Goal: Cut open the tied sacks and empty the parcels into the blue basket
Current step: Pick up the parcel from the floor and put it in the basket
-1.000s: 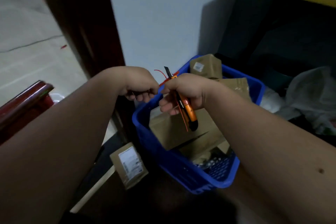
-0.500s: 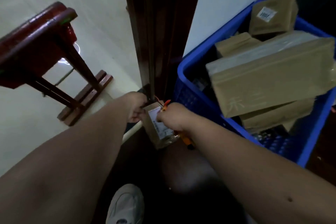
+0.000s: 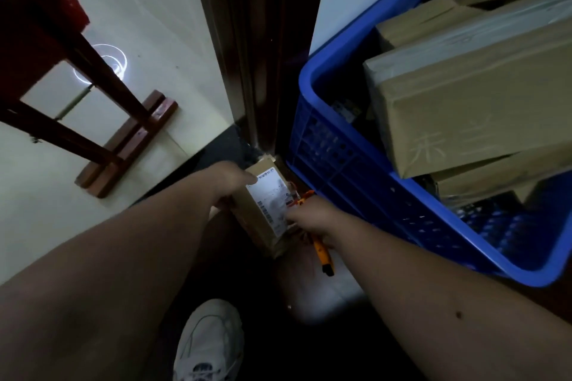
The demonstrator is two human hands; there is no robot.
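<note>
Head view shows you bent over 1 small brown parcel (image 3: 266,210) lying on the floor just beside the blue basket (image 3: 356,170), at the foot of the dark door frame (image 3: 257,49). Your left hand (image 3: 229,185) grips the parcel's far side, thumb on its white label. Your right hand (image 3: 312,219) touches the parcel's near edge and is wrapped around the orange utility knife (image 3: 322,252), with a red tie (image 3: 305,196) showing above the knuckles. No sack is visible. You seem to be recovering a stray parcel. Next, lift it with both hands, keep the knife tip away from your fingers, and set it on the boxes (image 3: 470,108) already piled in the basket.
</note>
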